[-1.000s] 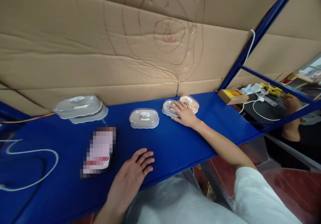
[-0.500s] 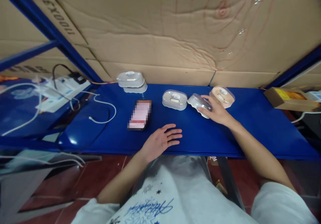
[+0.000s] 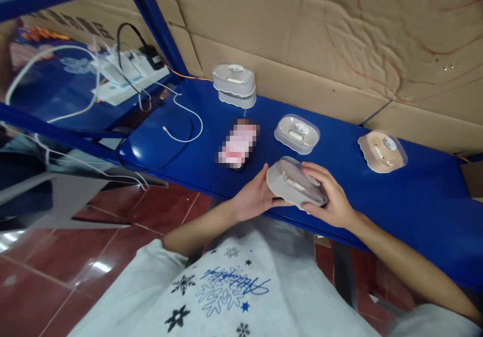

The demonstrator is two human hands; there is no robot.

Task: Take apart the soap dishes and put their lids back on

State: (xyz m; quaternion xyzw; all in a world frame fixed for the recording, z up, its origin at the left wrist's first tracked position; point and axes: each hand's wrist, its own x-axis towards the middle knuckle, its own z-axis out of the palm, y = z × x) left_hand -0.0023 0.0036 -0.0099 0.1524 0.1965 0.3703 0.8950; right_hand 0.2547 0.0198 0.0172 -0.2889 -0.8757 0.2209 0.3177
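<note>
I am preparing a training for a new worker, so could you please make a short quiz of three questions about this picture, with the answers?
1. True or false: the left hand and the right hand are both on the same grey container.
2. Which colour is the oval container farthest to the right on the blue table? A) green B) peach C) black
3. What lies on the table just nearer to the person than the two stacked containers?

Key:
1. True: one hand is at each end of it.
2. B.
3. A phone; its screen is pixelated, so it cannot be read.
</note>
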